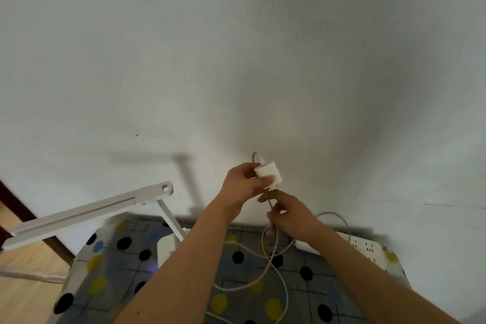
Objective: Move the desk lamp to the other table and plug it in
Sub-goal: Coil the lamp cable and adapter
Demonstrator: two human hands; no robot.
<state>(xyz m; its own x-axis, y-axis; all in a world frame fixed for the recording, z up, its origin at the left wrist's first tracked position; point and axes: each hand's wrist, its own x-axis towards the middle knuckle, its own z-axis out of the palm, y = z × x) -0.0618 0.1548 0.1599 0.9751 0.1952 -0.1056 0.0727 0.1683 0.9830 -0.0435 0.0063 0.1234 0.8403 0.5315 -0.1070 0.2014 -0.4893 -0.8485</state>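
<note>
The white desk lamp (86, 212) stands on a table covered with a grey dotted cloth (115, 265); its long head stretches out to the left and its base (168, 247) sits partly behind my left forearm. My left hand (243, 185) is raised in front of the wall, shut on the lamp's white plug adapter (268, 174). Just below it, my right hand (289, 214) pinches the white cable (273, 265), which loops down across the cloth. A white power strip (364, 246) with a small red light lies at the table's back right.
A plain white wall (236, 60) rises directly behind the table. To the left are a wooden floor (23, 287) and a dark brown wooden edge (29, 218). The cable's loops lie over the middle of the cloth.
</note>
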